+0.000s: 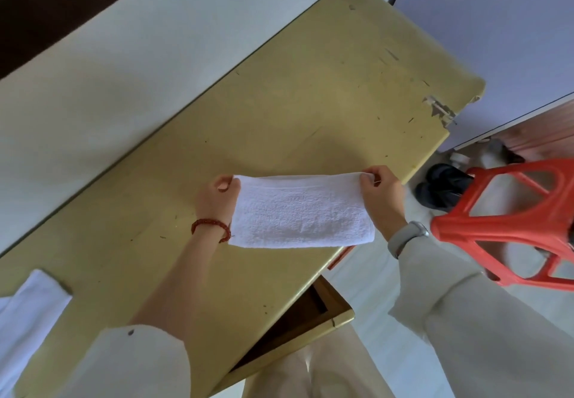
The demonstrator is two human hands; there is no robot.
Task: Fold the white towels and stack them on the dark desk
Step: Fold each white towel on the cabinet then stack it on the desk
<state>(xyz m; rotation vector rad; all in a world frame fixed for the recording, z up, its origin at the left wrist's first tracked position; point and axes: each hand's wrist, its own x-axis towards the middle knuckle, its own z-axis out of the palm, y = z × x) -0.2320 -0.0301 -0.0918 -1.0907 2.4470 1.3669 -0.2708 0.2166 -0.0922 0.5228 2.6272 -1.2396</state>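
Observation:
A white towel (298, 212), folded into a long strip, hangs stretched between my two hands just above the near edge of the olive-yellow desk (279, 111). My left hand (219, 198) pinches its upper left corner. My right hand (380, 192) pinches the upper right corner. The towel's lower edge hangs free. More white towel cloth (29, 307) lies at the desk's left end, partly cut off by the frame.
A red plastic stool (509, 223) stands on the floor right of the desk, with dark shoes (444, 184) behind it. A white wall (108, 56) runs along the desk's far side. An open drawer (307, 313) sticks out below the desk front.

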